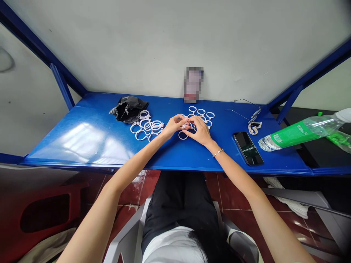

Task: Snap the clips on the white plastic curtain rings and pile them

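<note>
My left hand (175, 125) and my right hand (201, 130) meet over the blue table, fingertips pinched together on a small white plastic ring, mostly hidden by the fingers. Several white plastic rings (201, 111), each with a small knob on its rim, lie just beyond and under my right hand. One more ring (183, 135) shows below the fingertips. To the left of my left hand spreads a looser pile of similar rings (147, 125), overlapping one another. A crumpled black plastic bag (128, 109) with its mouth open lies behind that pile.
On the blue table (175, 157), a phone (248, 148) lies at right, near glasses (255, 114) and a white looped item (255, 128). A green-labelled bottle (298, 133) stands at the right end. A blurred upright object (193, 84) leans against the wall.
</note>
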